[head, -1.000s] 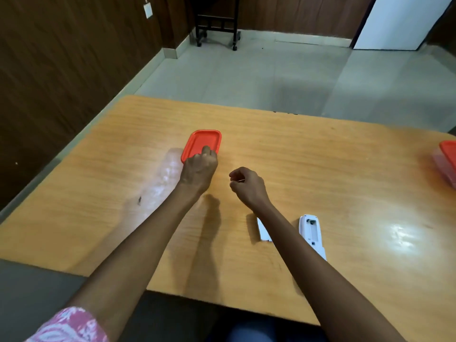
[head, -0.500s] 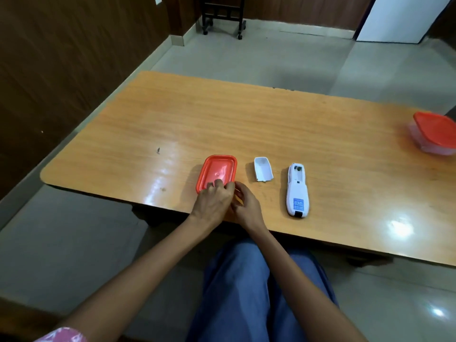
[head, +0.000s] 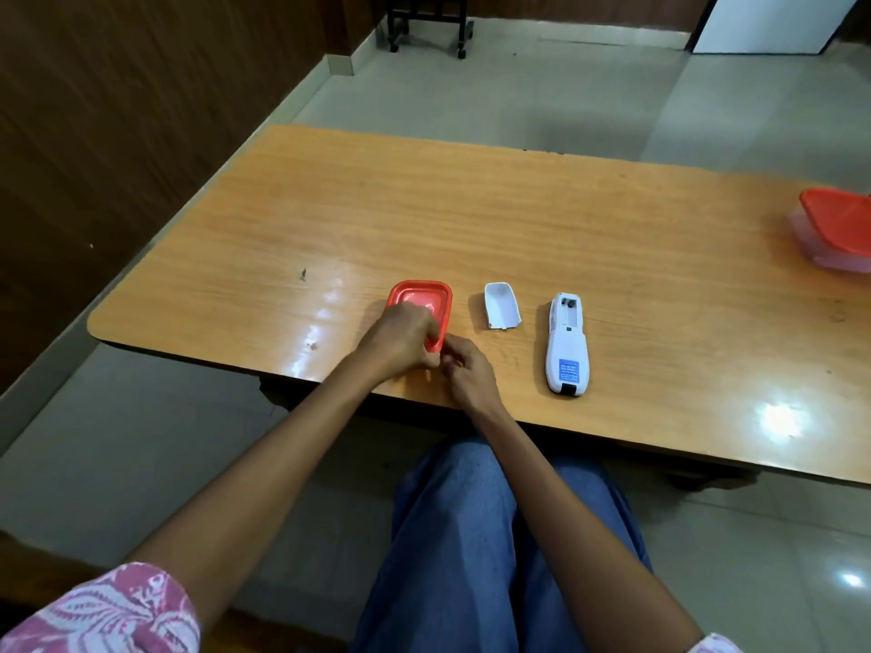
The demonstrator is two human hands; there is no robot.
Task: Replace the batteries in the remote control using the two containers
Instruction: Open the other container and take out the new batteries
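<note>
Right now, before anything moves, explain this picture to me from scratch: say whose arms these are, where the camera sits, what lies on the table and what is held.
There is no machine here: a person wears a camera on the head, so the single picture looks forward and down, much as their own eyes would. The left hand grips the near end of a red container on the wooden table. The right hand sits curled at that container's near corner; whether it pinches anything is unclear. To the right lie a small white battery cover and a white remote, back up, with its battery bay open. At the table's far right edge stands a second container, clear with a red lid. No batteries are visible.
</note>
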